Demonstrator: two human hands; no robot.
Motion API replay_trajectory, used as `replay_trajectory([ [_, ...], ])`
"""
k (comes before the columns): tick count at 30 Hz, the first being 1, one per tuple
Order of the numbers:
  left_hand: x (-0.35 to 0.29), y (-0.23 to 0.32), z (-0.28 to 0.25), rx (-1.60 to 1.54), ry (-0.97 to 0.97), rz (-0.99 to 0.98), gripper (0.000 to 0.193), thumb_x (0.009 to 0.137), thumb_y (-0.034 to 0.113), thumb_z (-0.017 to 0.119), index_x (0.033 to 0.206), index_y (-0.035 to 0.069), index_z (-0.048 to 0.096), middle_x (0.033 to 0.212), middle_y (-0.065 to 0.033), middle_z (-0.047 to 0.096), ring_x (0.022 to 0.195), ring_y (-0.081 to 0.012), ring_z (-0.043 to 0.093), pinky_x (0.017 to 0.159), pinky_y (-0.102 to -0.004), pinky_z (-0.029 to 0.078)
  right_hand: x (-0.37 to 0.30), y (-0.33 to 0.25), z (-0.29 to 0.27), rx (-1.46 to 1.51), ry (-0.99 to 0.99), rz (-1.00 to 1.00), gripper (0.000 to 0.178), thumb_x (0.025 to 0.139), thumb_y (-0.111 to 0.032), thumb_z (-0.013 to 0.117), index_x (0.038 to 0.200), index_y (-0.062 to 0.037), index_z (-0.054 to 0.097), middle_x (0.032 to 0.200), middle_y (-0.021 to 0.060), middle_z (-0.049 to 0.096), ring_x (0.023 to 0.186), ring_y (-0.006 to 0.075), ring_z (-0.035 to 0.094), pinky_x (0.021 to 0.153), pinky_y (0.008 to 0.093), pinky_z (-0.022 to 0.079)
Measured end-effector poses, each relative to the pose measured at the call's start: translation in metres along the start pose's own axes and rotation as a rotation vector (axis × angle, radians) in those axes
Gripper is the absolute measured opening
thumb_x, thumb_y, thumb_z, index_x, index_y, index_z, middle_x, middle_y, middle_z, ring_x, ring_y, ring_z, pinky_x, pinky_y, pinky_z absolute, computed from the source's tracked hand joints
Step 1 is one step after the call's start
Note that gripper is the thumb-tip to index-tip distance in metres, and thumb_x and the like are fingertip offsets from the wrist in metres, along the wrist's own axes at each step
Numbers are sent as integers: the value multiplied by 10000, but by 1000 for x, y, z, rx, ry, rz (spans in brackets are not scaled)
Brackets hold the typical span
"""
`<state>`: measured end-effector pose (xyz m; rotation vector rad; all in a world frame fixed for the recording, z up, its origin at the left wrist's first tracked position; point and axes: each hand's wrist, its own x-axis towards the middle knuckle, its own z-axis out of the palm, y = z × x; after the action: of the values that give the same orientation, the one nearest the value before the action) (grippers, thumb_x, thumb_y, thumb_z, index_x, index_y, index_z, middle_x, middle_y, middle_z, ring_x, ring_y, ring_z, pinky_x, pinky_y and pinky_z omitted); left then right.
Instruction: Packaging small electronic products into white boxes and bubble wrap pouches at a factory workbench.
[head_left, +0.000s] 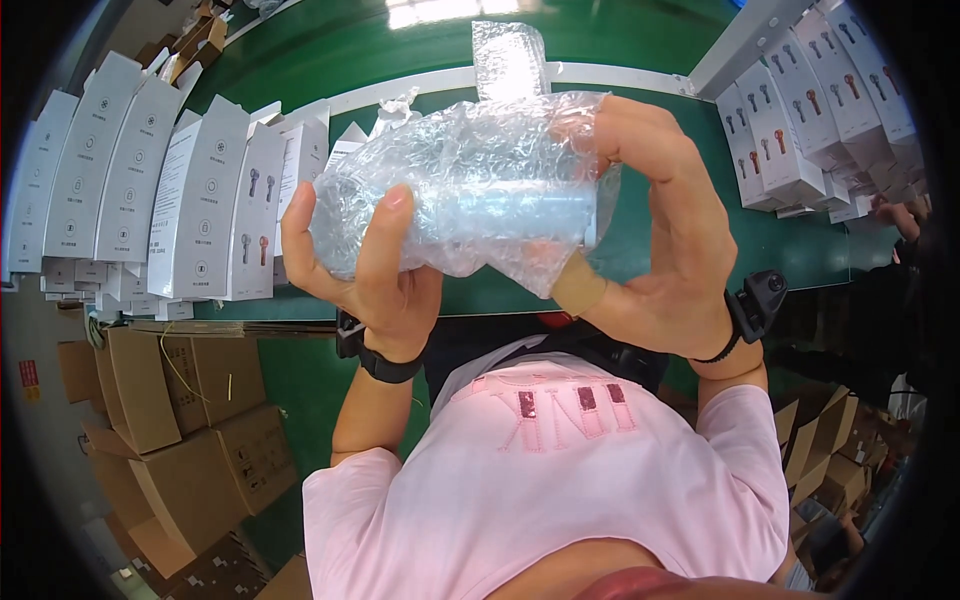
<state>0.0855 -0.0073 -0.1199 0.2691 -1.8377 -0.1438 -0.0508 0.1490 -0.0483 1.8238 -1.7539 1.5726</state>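
A clear bubble-wrap bag (480, 150) with a pale blue, tube-shaped thing (520, 213) inside is held up over the green table, lying sideways between both hands. My left hand (375, 265) grips its left end, with one finger across the near face and another round the end. At the right end my right hand (675, 225) is curled round the bag's edge, fingers at the top and thumb below. A tan strip is wrapped round that thumb. The film blurs the blue thing, so its exact kind cannot be made out.
White printed boxes (195, 205) stand in a row at the left, and more white boxes (770, 140) are stacked at the right. Another bubble-wrap piece (508, 60) lies beyond the bag. Brown cartons (190, 470) sit on the floor below the table (660, 95), left.
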Motion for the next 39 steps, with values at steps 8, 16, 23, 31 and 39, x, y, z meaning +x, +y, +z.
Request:
replay_trajectory([
  [8, 2, -3, -4, -78, -54, -105, 639, 642, 60, 851, 1222, 183, 612, 1300, -179, 449, 1228, -360, 464, 918, -432, 500, -11, 22, -6, 84, 258, -80, 858, 809, -408, 747, 1424, 10, 319, 1324, 239, 496, 1143, 346, 550, 1016, 411, 403],
  [16, -4, 46, -2, -759, -920, -374, 879, 717, 381, 831, 1372, -51, 434, 1297, -247, 525, 1158, -385, 558, 948, -432, 474, -32, 48, 0, 859, 137, 601, 830, 771, -348, 760, 1413, -2, 365, 974, 143, 618, 892, 287, 659, 967, 502, 501],
  [23, 66, -97, 17, 535, -890, -548, 641, 820, 516, 649, 1123, -49, 646, 969, -271, 682, 952, -422, 649, 830, -492, 510, -52, 84, -29, 1268, 463, 716, 718, 791, -170, 650, 1423, 7, 359, 1117, 194, 569, 923, 291, 625, 916, 449, 525],
  [31, 30, -148, 52, 286, -1271, -874, 541, 839, 441, 493, 991, -40, 691, 1070, -255, 671, 950, -412, 649, 857, -404, 483, -103, 87, -36, 837, 436, 726, 697, 744, -146, 582, 1397, 35, 421, 1182, 221, 605, 1096, 286, 600, 990, 354, 460],
  [39, 46, -67, 25, 132, -1437, -638, 364, 927, 184, 357, 903, -85, 602, 872, -211, 654, 759, -303, 646, 703, -375, 498, -117, 112, -69, 1226, 512, 834, 572, 732, -114, 573, 1274, 51, 493, 1061, 200, 619, 1021, 316, 615, 1055, 524, 419],
])
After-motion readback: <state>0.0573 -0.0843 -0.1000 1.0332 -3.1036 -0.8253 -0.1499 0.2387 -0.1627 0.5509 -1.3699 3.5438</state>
